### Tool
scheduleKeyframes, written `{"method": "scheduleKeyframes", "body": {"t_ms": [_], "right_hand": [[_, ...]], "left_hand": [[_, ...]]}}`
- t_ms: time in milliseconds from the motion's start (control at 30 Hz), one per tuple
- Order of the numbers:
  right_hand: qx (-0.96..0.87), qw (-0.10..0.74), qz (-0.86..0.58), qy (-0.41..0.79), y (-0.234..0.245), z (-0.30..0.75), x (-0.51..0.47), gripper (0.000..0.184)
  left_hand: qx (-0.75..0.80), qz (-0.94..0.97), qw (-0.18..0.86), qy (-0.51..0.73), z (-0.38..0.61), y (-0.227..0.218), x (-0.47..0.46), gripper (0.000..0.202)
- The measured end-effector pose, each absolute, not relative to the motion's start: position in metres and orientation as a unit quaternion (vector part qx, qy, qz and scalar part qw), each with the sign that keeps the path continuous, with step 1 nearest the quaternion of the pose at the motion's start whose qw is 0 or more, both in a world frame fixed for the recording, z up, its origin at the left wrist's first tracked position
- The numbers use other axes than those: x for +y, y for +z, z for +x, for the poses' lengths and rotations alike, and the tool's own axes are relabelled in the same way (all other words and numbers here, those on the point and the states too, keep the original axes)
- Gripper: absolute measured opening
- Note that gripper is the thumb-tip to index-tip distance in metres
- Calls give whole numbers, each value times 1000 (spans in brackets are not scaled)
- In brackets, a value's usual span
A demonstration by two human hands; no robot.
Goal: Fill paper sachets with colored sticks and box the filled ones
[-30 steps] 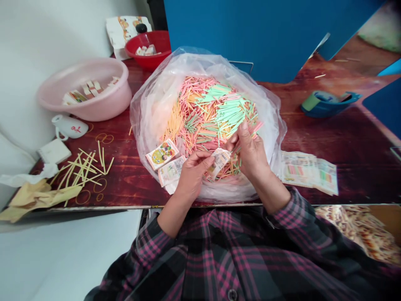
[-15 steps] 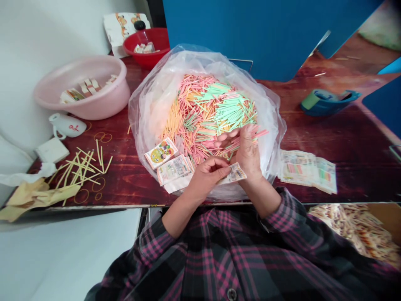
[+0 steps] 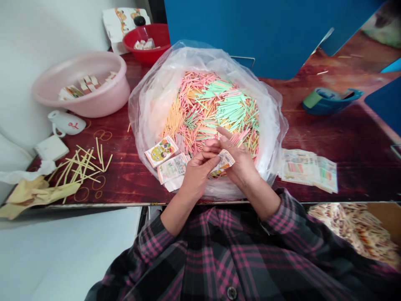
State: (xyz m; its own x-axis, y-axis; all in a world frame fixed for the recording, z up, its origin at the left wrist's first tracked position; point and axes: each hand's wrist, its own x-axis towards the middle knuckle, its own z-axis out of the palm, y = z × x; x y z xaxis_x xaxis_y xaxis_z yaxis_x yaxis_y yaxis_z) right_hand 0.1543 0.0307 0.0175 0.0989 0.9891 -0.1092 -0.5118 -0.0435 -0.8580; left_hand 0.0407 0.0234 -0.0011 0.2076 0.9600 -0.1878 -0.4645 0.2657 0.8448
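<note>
My left hand pinches a small printed packet against my open-fingered right hand, over the near side of the bag of coloured sticks.

Small printed paper packet: white, colourful print, tilted, held over near edge of coloured sticks heap.

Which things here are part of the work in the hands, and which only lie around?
In use: left hand, right hand, the printed packet between them, coloured sticks, plastic bag.
Lying about: pink basin, red bowl, white cup, tape dispenser, loose yellow sticks.
</note>
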Motion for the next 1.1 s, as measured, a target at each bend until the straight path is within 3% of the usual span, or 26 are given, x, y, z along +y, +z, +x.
{"method": "scheduleKeyframes", "body": {"t_ms": [267, 400, 533, 700, 900, 1100], "right_hand": [[-356, 674, -407, 503, 31, 192, 24, 32], [-446, 613, -486, 435, 31, 194, 11, 43], [-549, 540, -535, 348, 26, 192, 4, 41], [-540, 558, -569, 271, 26, 197, 3, 33], [-581, 522, -549, 299, 24, 195, 5, 23], [-573, 513, -552, 321, 19, 193, 6, 21]], "left_hand": [[365, 347, 679, 535, 34, -2, 30, 25], [373, 359, 662, 542, 35, -2, 33, 24], [364, 400, 639, 548, 35, -1, 36, 22], [384, 438, 596, 553, 33, -3, 39, 19], [376, 473, 571, 556, 30, -4, 36, 12], [402, 575, 468, 537, 24, 3, 34, 6]]}}
